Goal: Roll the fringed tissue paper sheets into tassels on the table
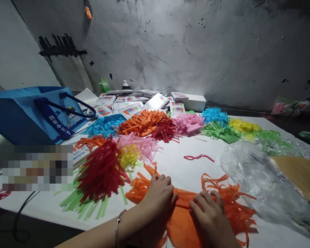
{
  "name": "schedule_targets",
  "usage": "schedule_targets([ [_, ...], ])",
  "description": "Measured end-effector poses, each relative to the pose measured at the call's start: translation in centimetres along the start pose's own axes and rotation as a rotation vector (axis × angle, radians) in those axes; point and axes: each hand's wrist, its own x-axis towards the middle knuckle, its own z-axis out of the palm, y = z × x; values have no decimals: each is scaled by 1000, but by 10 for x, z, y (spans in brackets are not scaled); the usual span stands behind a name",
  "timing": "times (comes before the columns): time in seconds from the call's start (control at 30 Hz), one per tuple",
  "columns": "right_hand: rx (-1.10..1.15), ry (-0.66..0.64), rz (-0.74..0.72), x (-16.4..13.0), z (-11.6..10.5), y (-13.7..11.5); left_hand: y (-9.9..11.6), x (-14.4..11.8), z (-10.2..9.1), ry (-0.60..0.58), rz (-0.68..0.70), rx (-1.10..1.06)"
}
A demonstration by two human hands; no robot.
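A fringed sheet of orange tissue paper (182,220) lies at the near table edge, its cut strips spreading out to both sides. Both hands work on its uncut middle band, which looks folded or rolled along the top. My left hand (160,193) has its fingers curled down on the left part of this band; the thumb points toward the middle. My right hand (209,210) grips the band's right part with bent fingers. What lies under the fingertips is hidden. Beyond the hands a twisted red paper strip (198,157) rests on the white table (181,151).
Left are red tassels (102,170) over green strips (93,206), and a blue bag (36,113). Behind stand orange (147,122), pink (187,123) and blue (215,115) tassel heaps, and printed boxes (131,110). Clear plastic (260,182) and brown paper (299,175) lie right.
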Motion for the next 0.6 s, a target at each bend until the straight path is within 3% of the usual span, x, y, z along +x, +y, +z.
schedule_targets([
  [0.07, 18, 5, 0, -2, 3, -1, -3, -1, -2, 18, 74, 0],
  [0.2, 111, 93, 60, -1, 6, -3, -11, 0, 3, 133, 396, 25],
  [0.27, 94, 94, 9, 3, 6, -6, -14, 1, 7, 170, 492, 30],
  [0.33, 34, 63, -79, 5, 4, -7, -15, 3, 9, 168, 536, 10],
  [0.47, -23, -25, -176, -2, -1, 0, -20, -1, 2, 37, 555, -14],
  [0.6, 28, 40, -196, -21, -9, 14, -21, -15, -5, -11, 512, -26],
])
